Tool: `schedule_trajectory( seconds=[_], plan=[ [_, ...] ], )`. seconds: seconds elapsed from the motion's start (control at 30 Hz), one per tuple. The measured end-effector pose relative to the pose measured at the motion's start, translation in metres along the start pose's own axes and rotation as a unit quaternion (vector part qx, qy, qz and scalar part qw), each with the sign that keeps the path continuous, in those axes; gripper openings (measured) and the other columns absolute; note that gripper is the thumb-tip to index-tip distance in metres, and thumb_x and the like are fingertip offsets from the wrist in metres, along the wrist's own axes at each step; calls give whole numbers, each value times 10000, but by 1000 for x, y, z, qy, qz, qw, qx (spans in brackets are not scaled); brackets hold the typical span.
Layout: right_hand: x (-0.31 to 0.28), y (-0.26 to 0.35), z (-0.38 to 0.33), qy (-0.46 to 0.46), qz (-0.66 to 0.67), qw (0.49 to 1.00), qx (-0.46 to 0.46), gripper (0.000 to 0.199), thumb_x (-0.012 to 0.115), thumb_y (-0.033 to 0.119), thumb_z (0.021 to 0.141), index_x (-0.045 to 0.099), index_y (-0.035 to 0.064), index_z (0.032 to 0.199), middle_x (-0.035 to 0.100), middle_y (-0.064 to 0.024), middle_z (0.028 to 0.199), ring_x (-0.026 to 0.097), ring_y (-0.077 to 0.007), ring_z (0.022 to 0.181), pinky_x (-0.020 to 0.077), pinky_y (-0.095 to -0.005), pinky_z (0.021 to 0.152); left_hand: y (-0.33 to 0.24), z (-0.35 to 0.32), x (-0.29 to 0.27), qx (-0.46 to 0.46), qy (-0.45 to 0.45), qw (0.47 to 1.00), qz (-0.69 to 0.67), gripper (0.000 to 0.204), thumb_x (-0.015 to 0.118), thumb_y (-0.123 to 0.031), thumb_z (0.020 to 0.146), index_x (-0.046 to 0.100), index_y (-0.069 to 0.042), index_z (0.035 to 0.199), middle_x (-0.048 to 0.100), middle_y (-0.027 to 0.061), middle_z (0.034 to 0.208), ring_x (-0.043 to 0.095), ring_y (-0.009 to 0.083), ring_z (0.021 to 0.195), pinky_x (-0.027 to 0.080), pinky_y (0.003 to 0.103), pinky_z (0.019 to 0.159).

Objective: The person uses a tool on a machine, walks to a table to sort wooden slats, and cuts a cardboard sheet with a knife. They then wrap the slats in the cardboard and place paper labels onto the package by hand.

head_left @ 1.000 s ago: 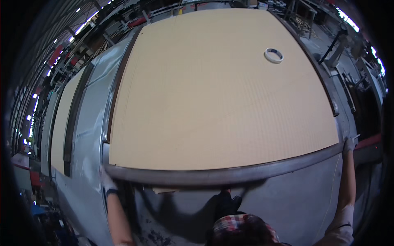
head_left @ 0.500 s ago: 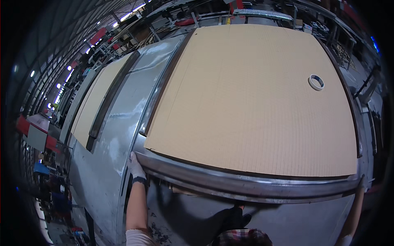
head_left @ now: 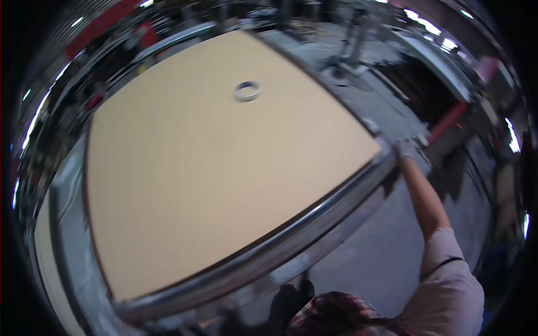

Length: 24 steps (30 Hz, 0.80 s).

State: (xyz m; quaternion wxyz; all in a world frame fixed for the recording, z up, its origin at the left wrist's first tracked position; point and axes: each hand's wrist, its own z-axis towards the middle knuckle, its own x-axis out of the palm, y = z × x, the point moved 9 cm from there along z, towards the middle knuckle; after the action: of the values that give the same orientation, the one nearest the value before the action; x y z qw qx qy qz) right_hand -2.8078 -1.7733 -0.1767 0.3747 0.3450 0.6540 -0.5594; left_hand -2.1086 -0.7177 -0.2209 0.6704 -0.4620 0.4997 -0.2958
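Note:
A long grey metal bar runs along the near edge of a large tan corrugated sheet, from the lower left up to the right corner. At the bar's right end is my right hand, in a pale glove. It is blurred, but it looks closed around that end of the bar. My left hand is out of the picture, and no hand shows at the bar's lower left end. A roll of tape lies on the far part of the sheet.
Dark metal strips border the sheet's other sides. A second tan sheet and bare grey metal lie at the far left. Beyond the right corner stand a metal post and a dark structure with a red edge. Grey floor shows below the bar.
The view has swung to the right, so the sheet and tape roll sit further left. My left hand, earlier at the bar's left end, has left the picture. My right hand stays at the right end.

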Motion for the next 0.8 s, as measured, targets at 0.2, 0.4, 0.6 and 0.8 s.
schedule_trajectory(
  seconds=[0.2, 0.4, 0.6, 0.8],
  plan=[
    [5, -89, -22, -154, 566, 751, 304, 540, 590, 254, 766, 454, -75, 1172, 531, -291, 1194, 541, -392, 1099, 422, -401, 927, -54, -50, 29, -64, -14, 997, 40, 698, 371, -591, 886, 345, -102, 1384, 380, 114, 1384, 363, 286, 1263, 327, 446, 1025],
    [-2, -49, -13, -75, 471, 848, 233, 518, 462, 292, 841, 469, -73, 1209, 542, -246, 1211, 554, -386, 1077, 388, -435, 951, -63, -65, 5, -97, -24, 995, 1, 693, 380, -582, 886, 340, -102, 1384, 364, 108, 1398, 366, 289, 1261, 336, 450, 1021],
    [25, 53, 22, 131, -86, 987, -31, 536, 492, 251, 871, 405, 13, 1344, 455, -186, 1330, 467, -304, 1189, 357, -418, 993, -36, -59, -17, -185, 24, 965, -184, 687, 388, -572, 886, 335, -101, 1384, 348, 103, 1412, 369, 292, 1258, 345, 454, 1016],
    [128, -112, 136, -94, 488, 865, 71, 443, 471, 253, 882, 468, -8, 1239, 513, -175, 1225, 505, -302, 1083, 384, -415, 906, 61, 14, -18, -79, 22, 954, -289, 594, 485, -501, 885, 463, -38, 1256, 523, 77, 1199, 517, 214, 1062, 438, 347, 888]
  ],
)
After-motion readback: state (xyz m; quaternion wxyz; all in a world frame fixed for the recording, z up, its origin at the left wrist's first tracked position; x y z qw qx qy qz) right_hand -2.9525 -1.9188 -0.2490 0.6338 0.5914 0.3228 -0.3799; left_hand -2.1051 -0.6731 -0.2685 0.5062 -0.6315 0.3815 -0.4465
